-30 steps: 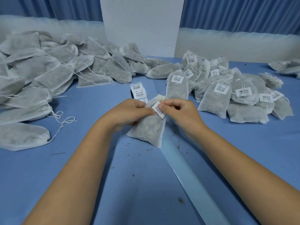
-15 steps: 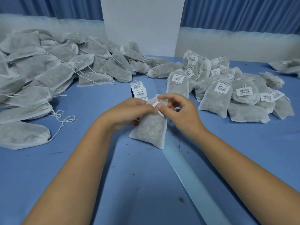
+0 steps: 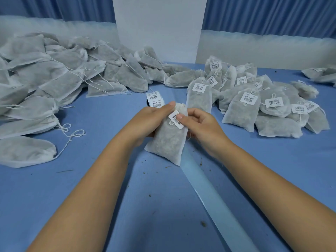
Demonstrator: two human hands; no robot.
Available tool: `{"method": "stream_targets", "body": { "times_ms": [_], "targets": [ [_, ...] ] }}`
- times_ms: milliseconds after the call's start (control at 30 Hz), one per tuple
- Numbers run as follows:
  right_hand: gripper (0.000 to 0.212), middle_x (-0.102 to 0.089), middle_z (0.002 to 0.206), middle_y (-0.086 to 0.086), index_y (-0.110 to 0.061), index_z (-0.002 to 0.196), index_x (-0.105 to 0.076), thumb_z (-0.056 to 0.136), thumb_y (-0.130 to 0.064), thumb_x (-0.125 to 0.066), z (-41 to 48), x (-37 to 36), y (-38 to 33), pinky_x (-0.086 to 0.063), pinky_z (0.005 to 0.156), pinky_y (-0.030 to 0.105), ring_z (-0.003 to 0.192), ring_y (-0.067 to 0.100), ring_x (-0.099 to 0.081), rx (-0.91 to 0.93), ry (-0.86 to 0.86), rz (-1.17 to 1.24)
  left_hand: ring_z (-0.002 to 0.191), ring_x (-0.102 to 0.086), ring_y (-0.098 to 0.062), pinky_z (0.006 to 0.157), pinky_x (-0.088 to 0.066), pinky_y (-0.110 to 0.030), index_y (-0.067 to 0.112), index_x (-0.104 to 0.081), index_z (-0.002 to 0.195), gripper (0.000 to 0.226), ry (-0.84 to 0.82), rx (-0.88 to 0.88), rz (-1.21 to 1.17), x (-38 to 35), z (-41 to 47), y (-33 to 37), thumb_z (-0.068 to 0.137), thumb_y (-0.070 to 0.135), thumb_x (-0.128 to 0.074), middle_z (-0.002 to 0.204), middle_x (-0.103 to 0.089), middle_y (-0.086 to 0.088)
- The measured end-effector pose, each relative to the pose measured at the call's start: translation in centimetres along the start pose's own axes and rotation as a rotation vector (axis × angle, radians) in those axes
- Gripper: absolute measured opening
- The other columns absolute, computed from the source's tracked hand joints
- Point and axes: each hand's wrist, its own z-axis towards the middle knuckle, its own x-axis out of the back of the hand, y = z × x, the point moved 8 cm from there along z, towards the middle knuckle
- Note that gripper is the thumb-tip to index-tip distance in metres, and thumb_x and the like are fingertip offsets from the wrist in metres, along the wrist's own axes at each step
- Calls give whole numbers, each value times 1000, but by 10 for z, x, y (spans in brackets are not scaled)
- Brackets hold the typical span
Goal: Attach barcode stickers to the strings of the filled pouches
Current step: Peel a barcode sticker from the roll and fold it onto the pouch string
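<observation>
Spreading across the whole view, the blue counter (image 3: 109,188) carries two heaps: an untagged pile (image 3: 60,79) on the left, strings loose, & a tagged pile (image 3: 263,110) on the right, each pouch w/ a white barcode. A pale strip (image 3: 214,200) runs diagonally down the middle toward the viewer. At its far end the pouch (image 3: 167,144) in work sits tilted, bottom edge on or just above the counter; can't tell which. The left hand (image 3: 149,119) grips its upper part, thumb up by the gathered neck. The right hand (image 3: 203,128) pinches from the other side, thumb tip flat on the sticker (image 3: 175,120), fingers curled behind the pouch edge. Just beyond the hands lies the sticker supply (image 3: 154,99), a short run of printed labels. Smallest bit: the string (image 3: 171,123), a little loop poking out beside the sticker.

Change vs. half a sec ago: the sticker was edge-on b/w the fingertips, mid-fold; now it lies face up, flat on the pouch, thumb on it. Prob. the fold is closed on the string & only a last press is left, so this pouch looks approx done & due for the tagged pile.
</observation>
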Motion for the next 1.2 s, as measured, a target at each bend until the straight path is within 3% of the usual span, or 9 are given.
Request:
{"method": "stream_targets", "body": {
  "times_ms": [133,367,467,600,733,867,967,1067,1200],
  "targets": [
    [15,-74,86,3,-13,97,-68,88,-25,-71,-1,-1,-1,-50,58,23,70,13,-67,-8,-14,35,76,-67,-14,73,-51,-31,11,-77,84,36,30,-66,48,-1,-2,5,93,44,-64,90,-76,-10],
    [26,-74,90,7,-9,103,-66,80,-21,-72,-2,-8,3,-44,85,40,84,22,-65,-92,-83,181,72,-67,-15,71,-51,-33,20,-77,75,30,44,-83,-76,-2,1,4,96,37,-63,81,-75,-4],
    [33,-73,91,7,-8,101,-66,73,-24,-74,-2,-9,3,-51,83,32,85,22,-67,-127,-103,249,72,-66,-16,72,-51,-33,19,-77,77,29,61,-74,-87,-3,3,3,95,37,-64,81,-75,-4],
    [21,-71,95,9,-6,103,-65,85,-17,-66,-2,-9,5,-57,79,28,85,18,-68,-160,-109,365,66,-63,-14,65,-49,-29,21,-75,69,32,71,-60,-88,-3,4,0,94,39,-65,74,-71,-1],
    [18,-72,90,3,-14,111,-64,93,-18,-64,-2,-5,3,-55,63,23,74,12,-69,-99,-1,185,62,-53,-16,61,-42,-30,8,-68,69,40,238,-85,2,4,6,-2,96,37,-61,64,-61,2],
    [39,-68,94,4,-32,108,-46,85,-21,-75,-7,-8,-7,-54,67,27,77,12,-68,62,-35,-142,45,-37,-7,53,-30,-30,20,-43,49,53,472,-137,47,18,3,0,98,36,-55,38,-42,14],
    [27,-66,95,4,-24,93,-50,87,-10,-72,-7,-11,-18,-52,72,34,82,14,-64,216,-21,-180,54,-47,-16,58,-38,-32,18,-46,56,50,496,-158,11,21,2,3,97,44,-54,48,-49,11],
    [18,-65,89,-10,-20,97,-67,92,-4,-63,-2,16,-26,-41,69,20,69,-4,-53,329,216,-238,75,-66,-24,76,-52,-38,12,-58,80,43,503,-141,-166,30,5,-1,96,51,-53,80,-68,-1],
    [32,-67,89,-18,-16,111,-73,97,-1,-48,17,47,-28,-42,75,8,72,-11,-54,280,382,-351,78,-53,-18,72,-46,-36,17,-51,80,21,543,-109,-158,42,9,-6,95,30,-57,85,-57,-5]
  ]
}}
